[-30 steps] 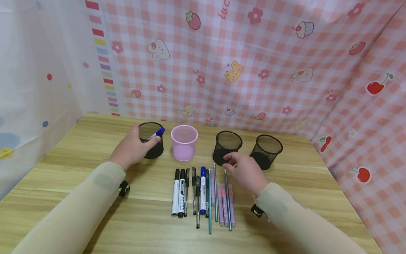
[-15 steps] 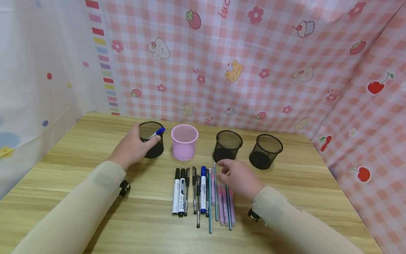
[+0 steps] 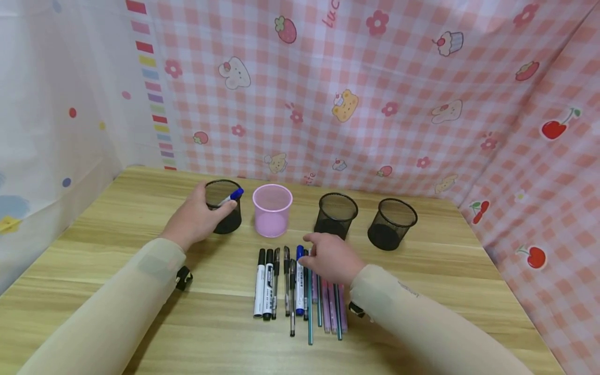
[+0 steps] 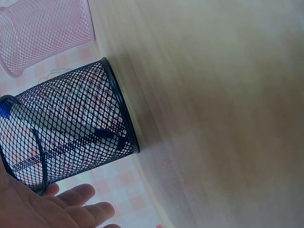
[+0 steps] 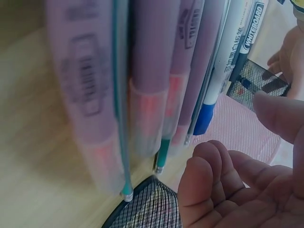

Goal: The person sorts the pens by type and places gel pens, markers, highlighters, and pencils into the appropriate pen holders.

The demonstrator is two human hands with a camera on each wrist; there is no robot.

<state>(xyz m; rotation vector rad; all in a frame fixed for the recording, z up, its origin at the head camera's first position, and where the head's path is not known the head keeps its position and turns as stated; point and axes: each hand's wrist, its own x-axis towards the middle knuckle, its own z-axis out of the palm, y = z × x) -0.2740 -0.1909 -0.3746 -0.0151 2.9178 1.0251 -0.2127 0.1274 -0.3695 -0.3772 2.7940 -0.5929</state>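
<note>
My left hand point(image 3: 194, 216) holds a black mesh pen cup point(image 3: 229, 223) at the back left, thumb on its near side. Inside leans a marker point(image 3: 237, 194) with a blue cap. The left wrist view shows this cup point(image 4: 71, 123) upright on the table, fingers point(image 4: 78, 209) by its rim. My right hand point(image 3: 335, 256) hovers over the row of pens with nothing in it, fingers loosely bent, thumb and index apart. Its fingertips are by the cap of a blue whiteboard marker point(image 3: 300, 294). Below that hand lie green pencils point(image 3: 310, 323) and purple highlighters point(image 3: 330, 312), their upper ends partly hidden.
A pink mesh cup point(image 3: 272, 221) stands right of the held cup, then two more black mesh cups, one point(image 3: 338, 208) behind my right hand and one point(image 3: 385, 237) farther right. Black-capped markers point(image 3: 260, 291) and black gel pens point(image 3: 287, 291) lie at the row's left. A checked cloth point(image 3: 300, 104) hangs behind.
My right hand has moved left and slightly down, from in front of the black cups to above the blue marker. The left hand and its cup have stayed put.
</note>
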